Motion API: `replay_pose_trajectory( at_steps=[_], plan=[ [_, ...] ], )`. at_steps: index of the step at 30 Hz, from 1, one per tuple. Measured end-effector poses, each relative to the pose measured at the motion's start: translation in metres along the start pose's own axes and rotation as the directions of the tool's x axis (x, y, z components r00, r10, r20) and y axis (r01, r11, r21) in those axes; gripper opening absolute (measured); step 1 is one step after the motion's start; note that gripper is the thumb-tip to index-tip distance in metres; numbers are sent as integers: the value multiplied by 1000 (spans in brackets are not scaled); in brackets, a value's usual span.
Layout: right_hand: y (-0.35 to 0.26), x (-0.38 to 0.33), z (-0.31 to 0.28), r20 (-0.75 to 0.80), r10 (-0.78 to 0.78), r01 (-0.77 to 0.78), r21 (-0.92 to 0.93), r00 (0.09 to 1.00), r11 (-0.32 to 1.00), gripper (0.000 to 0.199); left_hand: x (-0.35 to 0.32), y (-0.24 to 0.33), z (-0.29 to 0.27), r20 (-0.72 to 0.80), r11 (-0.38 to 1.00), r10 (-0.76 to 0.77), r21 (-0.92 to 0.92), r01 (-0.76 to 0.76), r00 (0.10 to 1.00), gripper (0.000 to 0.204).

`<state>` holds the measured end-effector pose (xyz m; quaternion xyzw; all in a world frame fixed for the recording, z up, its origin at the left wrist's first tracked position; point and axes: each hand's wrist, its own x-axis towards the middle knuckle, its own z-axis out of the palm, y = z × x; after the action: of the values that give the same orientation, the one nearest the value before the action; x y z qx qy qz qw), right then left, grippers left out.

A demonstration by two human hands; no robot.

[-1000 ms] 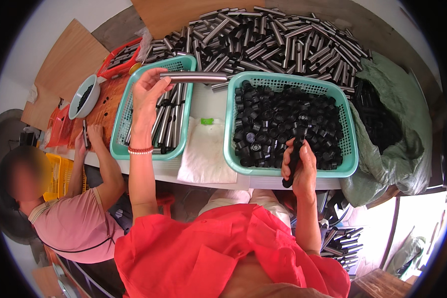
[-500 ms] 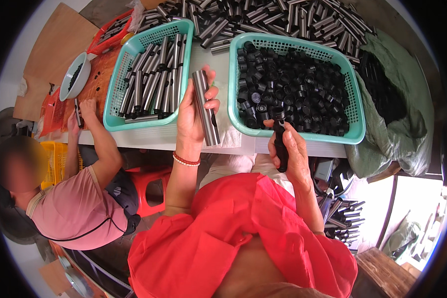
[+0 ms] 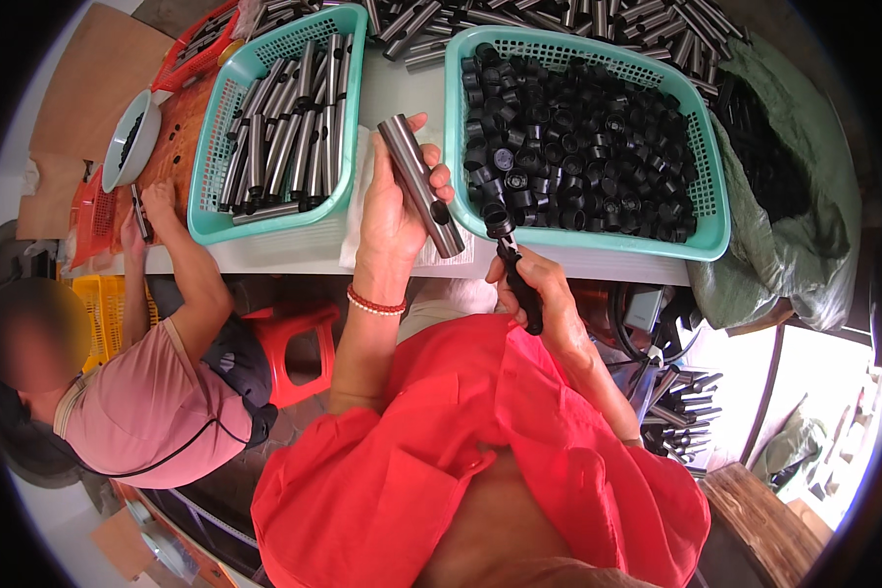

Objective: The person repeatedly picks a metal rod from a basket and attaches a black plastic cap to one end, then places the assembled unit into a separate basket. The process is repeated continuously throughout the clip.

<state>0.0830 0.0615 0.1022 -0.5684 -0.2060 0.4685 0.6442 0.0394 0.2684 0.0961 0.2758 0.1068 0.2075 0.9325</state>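
Observation:
A shiny steel tube (image 3: 414, 174) with a dark hole near its lower end lies tilted in my left hand (image 3: 387, 218), its fingers curled round it. My right hand (image 3: 551, 291) is closed on a black-handled tool (image 3: 521, 290) that looks like pliers. At the tool's metal tip sits a black cap (image 3: 498, 218), close to the tube's lower end but apart from it. Right of the tube, a green basket (image 3: 588, 245) holds many loose black caps (image 3: 598, 147). On the left, another green basket (image 3: 201, 227) is filled with steel tubes (image 3: 299, 147).
Loose tubes (image 3: 647, 24) are heaped along the table's far side. A green sack (image 3: 779, 196) stands at the right. To my left a co-worker (image 3: 157, 392) holds a small tube beside a white bowl (image 3: 132, 142). A red stool (image 3: 289, 353) stands between us.
My right hand has moved left and up, bringing the tool and cap closer to the tube. The tube has tilted further, its lower end swinging right. The view has shifted slightly.

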Motion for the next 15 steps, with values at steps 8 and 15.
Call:
replay_pose_trajectory(
  at_steps=[8,15],
  plan=[
    [-20,10,-21,-173,-125,143,101,977,985,40,-14,20,16,135,953,-260,194,232,956,63],
    [-53,14,-19,-130,-199,204,26,971,979,33,-35,10,30,96,817,-478,413,402,873,40]
  ],
)
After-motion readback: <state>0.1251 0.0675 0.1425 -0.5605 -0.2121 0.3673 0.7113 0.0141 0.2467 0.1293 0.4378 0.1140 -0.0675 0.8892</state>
